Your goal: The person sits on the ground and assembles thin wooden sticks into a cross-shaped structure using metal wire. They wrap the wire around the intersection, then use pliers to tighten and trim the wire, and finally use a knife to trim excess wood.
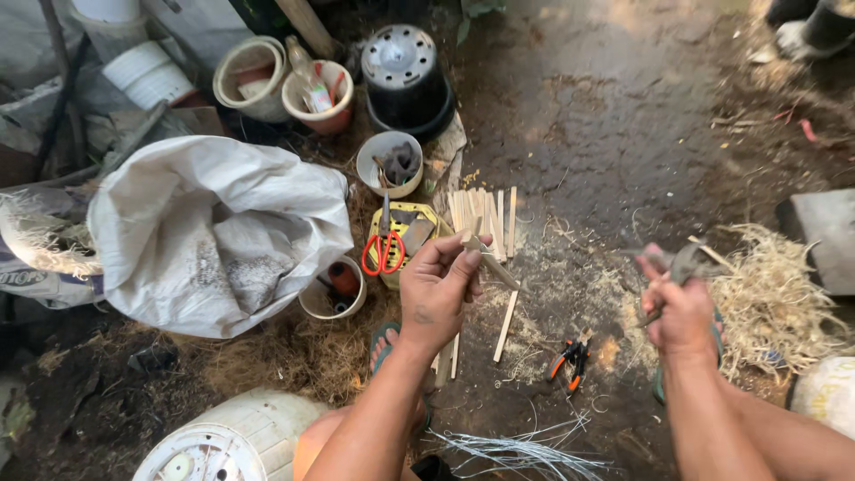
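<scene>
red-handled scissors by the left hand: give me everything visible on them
The red-handled scissors lie flat and shut, pointing away from the person, on a yellow tray set on the littered ground. Two red loop handles, plastic by the look, face the person; the dark metal blades run up toward a white bowl. The handles overhang the tray's near edge. No hand touches them: the left hand, just to their right, pinches a pale wooden stick.

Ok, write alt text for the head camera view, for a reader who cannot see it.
Seen from above, a person's left hand holds a thin wooden stick while the right hand grips a blurred tool over dirt ground. Around them lie a bundle of cut sticks, red-handled scissors, orange pliers, a white sack and several pots.
</scene>
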